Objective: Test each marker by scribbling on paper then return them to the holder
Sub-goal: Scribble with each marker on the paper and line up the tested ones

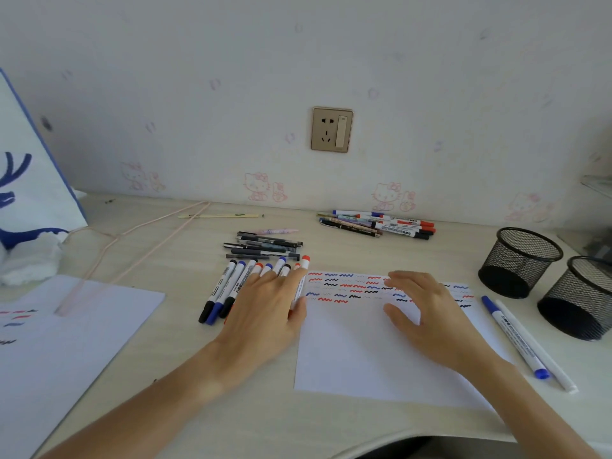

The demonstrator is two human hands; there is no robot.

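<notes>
Markers (231, 286) under the flat, empty left hand (265, 309) could roll and scatter; the right hand (427, 313), open, presses the paper (364, 359).

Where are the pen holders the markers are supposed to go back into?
Both black mesh holders stand at the desk's far right, just beyond the blue-capped marker beside the scribbled paper.

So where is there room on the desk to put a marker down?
Bare desk lies near the front edge, between the two arms. More lies between the chopsticks and the dark pens. It is crowded under the left hand, on its row of markers, and by the mesh holders.
</notes>
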